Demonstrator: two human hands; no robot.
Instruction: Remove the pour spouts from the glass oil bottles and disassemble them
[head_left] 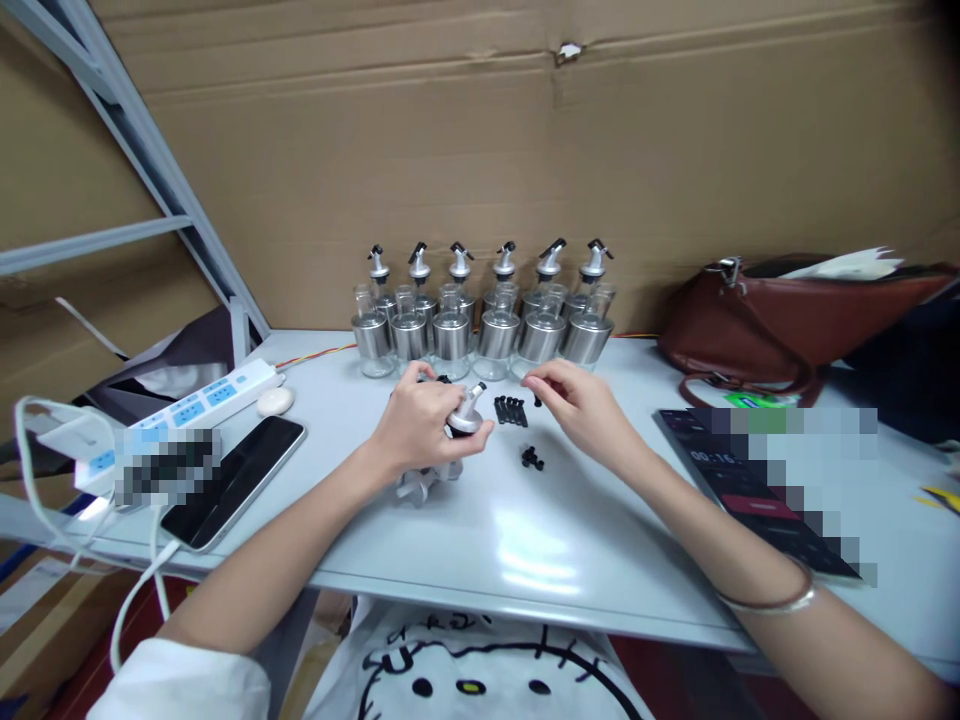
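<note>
My left hand (427, 420) is closed around a silver pourer spout (468, 414), held tilted above the table with its narrow tip upward. More silver spout parts (427, 485) lie on the table below that hand. Thumb and fingertips of my right hand (570, 400) are pinched together beside a row of black flip levers (511, 410). A small black piece (538, 402) shows under these fingertips; whether they grip it is unclear. Small black stoppers (532, 459) sit in a loose pile nearer me.
Glass bottles with steel bands (452, 335) stand in a front row without spouts; the row behind has spouts (460, 262). Left are a power strip (217, 395) and phone (247, 480). A tablet-like screen (720, 470) and brown bag (750, 320) lie right. Cardboard (450, 150) backs the table.
</note>
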